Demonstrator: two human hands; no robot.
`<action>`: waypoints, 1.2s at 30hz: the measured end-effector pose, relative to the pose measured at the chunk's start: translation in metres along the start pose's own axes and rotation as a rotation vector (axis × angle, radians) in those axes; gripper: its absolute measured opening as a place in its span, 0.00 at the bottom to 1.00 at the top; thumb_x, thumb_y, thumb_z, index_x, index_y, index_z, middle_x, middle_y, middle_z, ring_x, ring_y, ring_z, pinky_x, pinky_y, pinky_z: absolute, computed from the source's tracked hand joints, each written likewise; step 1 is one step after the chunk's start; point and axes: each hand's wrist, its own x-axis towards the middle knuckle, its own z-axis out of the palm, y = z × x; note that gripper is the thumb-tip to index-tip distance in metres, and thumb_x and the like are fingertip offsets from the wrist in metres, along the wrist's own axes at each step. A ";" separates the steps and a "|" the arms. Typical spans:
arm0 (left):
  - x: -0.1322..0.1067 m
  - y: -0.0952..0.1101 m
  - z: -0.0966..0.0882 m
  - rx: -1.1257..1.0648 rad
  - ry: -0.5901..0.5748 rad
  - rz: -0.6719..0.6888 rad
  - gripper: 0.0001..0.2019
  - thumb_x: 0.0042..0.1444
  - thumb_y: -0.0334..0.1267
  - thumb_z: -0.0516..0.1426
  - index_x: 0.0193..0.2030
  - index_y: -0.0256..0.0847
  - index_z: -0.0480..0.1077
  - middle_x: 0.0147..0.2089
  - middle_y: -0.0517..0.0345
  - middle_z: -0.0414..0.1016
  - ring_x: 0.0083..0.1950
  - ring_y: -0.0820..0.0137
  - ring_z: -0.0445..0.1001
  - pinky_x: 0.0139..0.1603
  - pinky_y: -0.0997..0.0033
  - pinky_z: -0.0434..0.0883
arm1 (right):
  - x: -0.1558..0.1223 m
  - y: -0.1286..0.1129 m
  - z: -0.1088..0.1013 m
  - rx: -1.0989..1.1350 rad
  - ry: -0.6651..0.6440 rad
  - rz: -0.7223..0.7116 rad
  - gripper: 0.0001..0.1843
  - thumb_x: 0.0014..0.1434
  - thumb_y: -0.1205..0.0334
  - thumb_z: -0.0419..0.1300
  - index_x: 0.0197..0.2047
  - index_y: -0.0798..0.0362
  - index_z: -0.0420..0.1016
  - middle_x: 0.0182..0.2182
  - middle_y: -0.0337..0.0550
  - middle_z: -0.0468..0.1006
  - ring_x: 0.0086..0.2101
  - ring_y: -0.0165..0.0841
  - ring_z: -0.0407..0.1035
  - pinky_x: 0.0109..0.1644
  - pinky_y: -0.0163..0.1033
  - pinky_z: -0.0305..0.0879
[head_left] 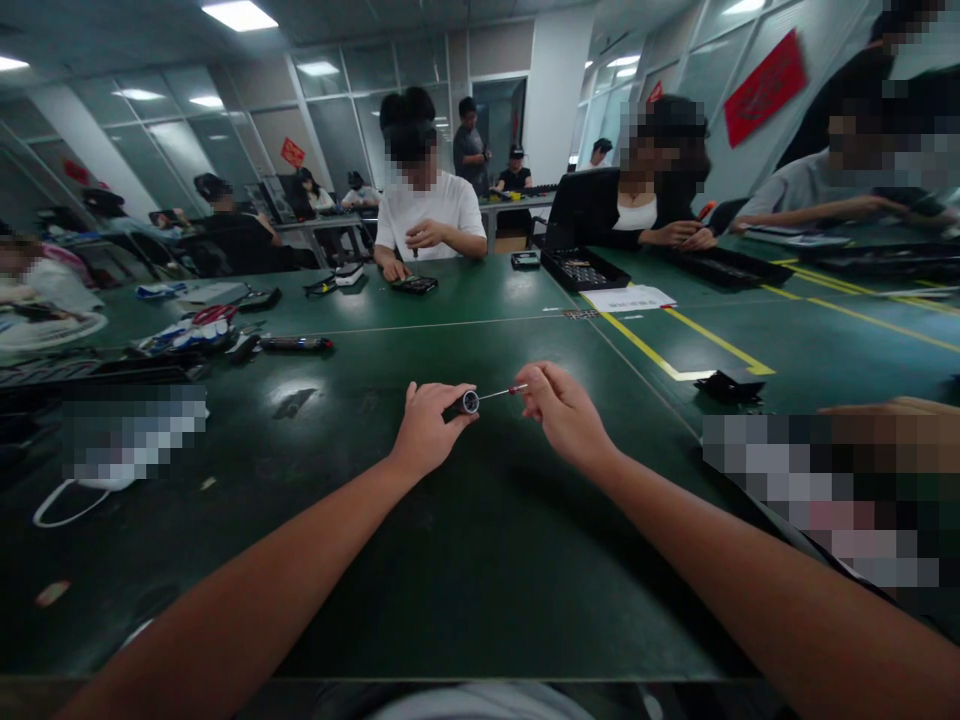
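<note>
My left hand (429,428) grips a small dark cylinder (470,402) whose round, light-rimmed end faces right and toward me. In my right hand (561,408) is a thin screwdriver (516,390) with a reddish handle, pinched between thumb and fingers. The screwdriver's metal shaft points left, its tip at or very near the cylinder's rim; whether it touches, I cannot tell. Both hands are held above the green table (465,560). Most of the cylinder's body is hidden by my left fingers.
A dark tube-shaped tool (296,344) lies to the left, near a pile of gloves and cables (187,330). A small black part (729,386) is at the right. Across the table, a person in white (431,220) works by a black tray (585,268).
</note>
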 end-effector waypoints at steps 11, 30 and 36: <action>-0.001 0.001 0.000 0.023 0.005 0.072 0.17 0.61 0.39 0.63 0.57 0.52 0.74 0.52 0.57 0.78 0.57 0.59 0.71 0.72 0.34 0.45 | 0.005 0.002 0.001 0.205 0.147 0.105 0.13 0.62 0.48 0.59 0.39 0.49 0.71 0.31 0.40 0.74 0.31 0.33 0.69 0.39 0.42 0.69; 0.002 0.004 0.001 -0.009 -0.029 0.048 0.18 0.59 0.41 0.64 0.56 0.47 0.73 0.50 0.56 0.78 0.54 0.59 0.72 0.69 0.41 0.56 | 0.008 0.013 0.001 0.213 0.193 0.106 0.14 0.62 0.48 0.60 0.39 0.50 0.72 0.31 0.39 0.76 0.30 0.31 0.69 0.37 0.41 0.68; 0.002 0.002 0.002 -0.133 -0.044 0.052 0.18 0.59 0.36 0.64 0.56 0.45 0.73 0.51 0.56 0.78 0.52 0.62 0.73 0.56 0.59 0.69 | 0.004 0.008 0.001 0.068 0.177 0.013 0.12 0.65 0.51 0.57 0.42 0.50 0.72 0.34 0.41 0.78 0.34 0.34 0.72 0.42 0.45 0.70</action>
